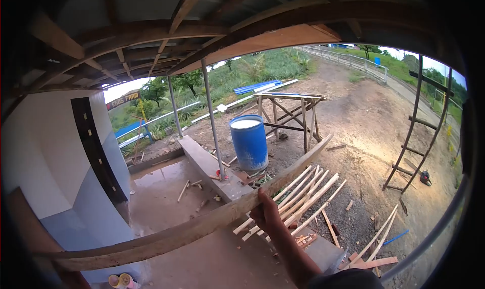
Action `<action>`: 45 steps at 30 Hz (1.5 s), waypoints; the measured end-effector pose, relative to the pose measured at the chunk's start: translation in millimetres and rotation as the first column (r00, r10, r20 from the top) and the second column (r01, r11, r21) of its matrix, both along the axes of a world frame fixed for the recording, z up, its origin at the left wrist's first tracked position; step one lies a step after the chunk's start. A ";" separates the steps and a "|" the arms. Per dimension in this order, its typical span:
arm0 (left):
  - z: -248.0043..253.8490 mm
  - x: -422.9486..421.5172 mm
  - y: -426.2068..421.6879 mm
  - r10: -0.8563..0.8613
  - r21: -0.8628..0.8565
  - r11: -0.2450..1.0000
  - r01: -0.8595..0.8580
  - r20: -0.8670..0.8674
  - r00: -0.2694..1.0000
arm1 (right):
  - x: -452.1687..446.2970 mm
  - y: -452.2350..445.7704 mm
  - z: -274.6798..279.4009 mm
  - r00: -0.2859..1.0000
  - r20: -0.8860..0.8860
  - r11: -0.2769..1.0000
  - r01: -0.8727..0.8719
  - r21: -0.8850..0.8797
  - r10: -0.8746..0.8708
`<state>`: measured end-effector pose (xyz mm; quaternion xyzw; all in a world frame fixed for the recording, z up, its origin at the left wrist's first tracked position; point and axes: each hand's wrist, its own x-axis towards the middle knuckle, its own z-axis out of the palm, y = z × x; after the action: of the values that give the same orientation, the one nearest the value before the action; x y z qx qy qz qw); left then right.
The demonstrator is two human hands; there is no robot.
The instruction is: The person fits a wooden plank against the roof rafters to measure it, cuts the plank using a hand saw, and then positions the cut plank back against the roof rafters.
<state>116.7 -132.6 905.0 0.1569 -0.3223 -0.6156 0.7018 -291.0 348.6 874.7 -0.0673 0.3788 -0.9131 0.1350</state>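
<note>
A long wooden plank (192, 230) is slanting across the person's front, its near end fading into the dark lower-left edge, where I'm having trouble making it out. The right hand (266, 213) is gripping it beyond the middle, fingers wrapping over the edge and partly hiding behind the wood. The left hand isn't showing clearly; a brownish shape (73, 279) is peeking out under the near end, and I can't tell whether any hand is holding there. Past the plank, pale wood strips (316, 198) are lying partly covered, and a blue barrel (250, 147) is standing farther out.
</note>
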 end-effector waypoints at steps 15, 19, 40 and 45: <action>127.1 64.0 137.7 -0.066 -0.400 0.913 -0.079 -0.336 0.939 | 8.8 -75.1 20.2 0.908 0.003 0.906 -0.419 -0.060 0.420; 155.4 80.9 189.7 0.085 -0.446 0.868 -0.218 -0.301 0.950 | 4.1 -98.8 4.7 0.852 -0.020 0.838 -0.518 -0.172 0.523; 181.6 -104.6 297.6 0.159 -0.645 0.741 -0.185 -0.099 0.982 | 107.9 -177.5 67.4 0.501 -0.218 0.437 -0.374 0.818 0.837; 141.8 -106.4 274.5 0.361 -0.576 0.794 -0.197 0.185 0.914 | 131.8 -106.6 185.5 0.429 -0.885 0.982 -0.038 0.184 0.183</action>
<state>10.3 141.9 1046.8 0.0837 -0.5545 -0.3573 0.7469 -159.2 242.1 1060.2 -0.5566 0.4486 -0.6989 -0.0229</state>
